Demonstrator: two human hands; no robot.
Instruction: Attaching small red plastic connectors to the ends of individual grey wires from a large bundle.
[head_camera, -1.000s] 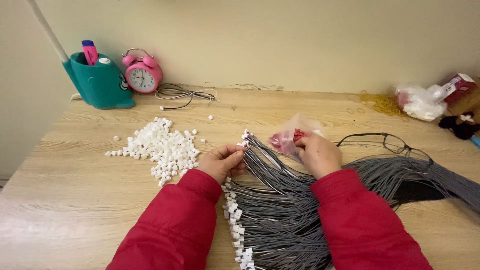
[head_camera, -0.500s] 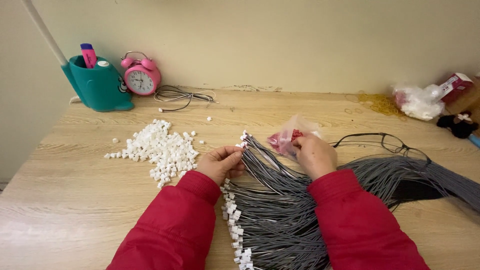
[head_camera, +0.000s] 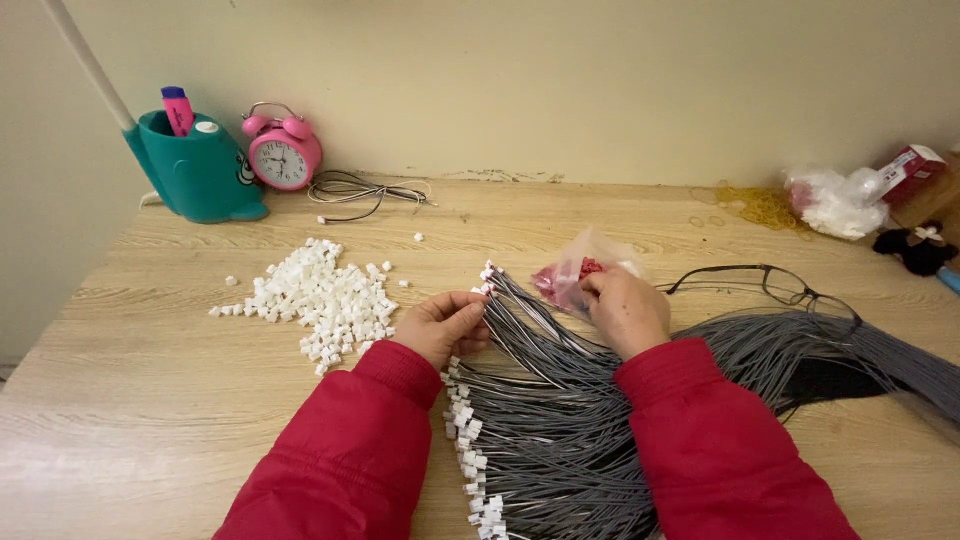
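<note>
Barely any motion since the earlier frames: right hand (head_camera: 625, 310) has crept slightly left and up at the clear plastic bag (head_camera: 580, 272), left hand (head_camera: 445, 325) unchanged. Right hand fingers curled narrow on the bag's edge, pinching the crinkly film; small red pieces show through it. Left hand closed around a few wires from the grey wire bundle (head_camera: 560, 420), thumb over the top, gripping just below their white tips.

Wire bundle: many thin grey strands, smooth, fanned out flat, each ending in a small white blocky connector; connector ends run in a line from beside the left hand down to the bottom edge. Bundle lies under both red padded sleeves and trails off right, darker at the far part.

Left of the wire bundle: loose pile of white plastic connectors (head_camera: 320, 295), small cube-like bits, a few strays apart. Just right of the bag, over the bundle's upper edge: thin-framed glasses (head_camera: 790, 287). Far behind the bundle, at the wall: pink twin-bell alarm clock (head_camera: 284, 147), teal pen holder (head_camera: 200, 168) with a pink marker, coil of thin cable (head_camera: 360, 190). Far right of the bundle: yellow rubber bands (head_camera: 765, 207), crumpled white plastic (head_camera: 835, 205).

Surface: light wood-grain table (head_camera: 150, 400), matte. Plain cream wall behind.
</note>
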